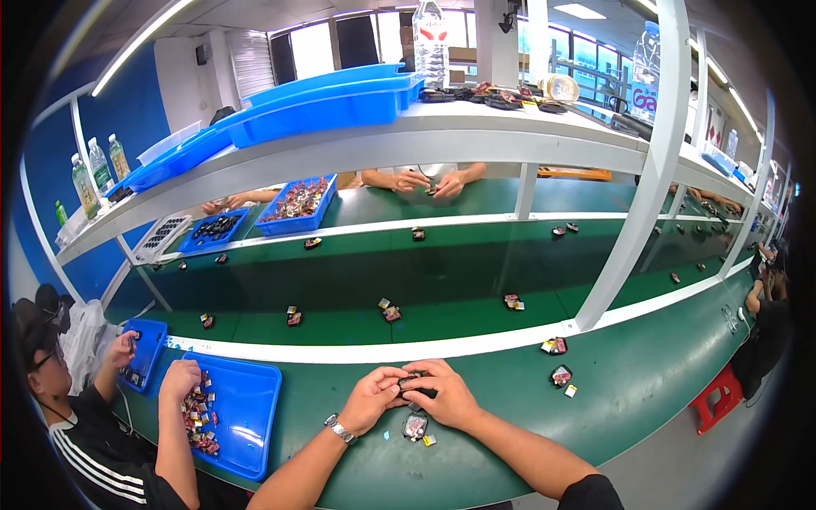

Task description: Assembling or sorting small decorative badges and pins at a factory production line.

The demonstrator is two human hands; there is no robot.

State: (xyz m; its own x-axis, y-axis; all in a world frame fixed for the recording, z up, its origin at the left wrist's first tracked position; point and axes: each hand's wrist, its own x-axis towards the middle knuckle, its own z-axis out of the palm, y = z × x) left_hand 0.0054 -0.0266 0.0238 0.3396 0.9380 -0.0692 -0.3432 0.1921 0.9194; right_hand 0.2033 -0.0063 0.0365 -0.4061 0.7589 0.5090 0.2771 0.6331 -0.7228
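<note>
My left hand [374, 401], with a watch on its wrist, and my right hand [447, 396] meet over the green bench. Their fingers are closed around a small black plastic part [410, 384], mostly covered by the fingers. Just below my hands on the bench lies a small black-cased electronic assembly [414, 427] with a pale and reddish inside. A yellow-and-white tag [429, 440] sits beside it. Off to the right rest two similar assemblies, one [554, 346] by the white rail and another [560, 375] closer to me.
At left, a co-worker's hand [180, 380] reaches into a blue tray [255, 399] of small parts. Beyond the white rail [382, 350], several assemblies lie spaced along a green belt [459, 319]. A white post [633, 178] holds an overhead shelf [340, 153] with blue trays and bottles.
</note>
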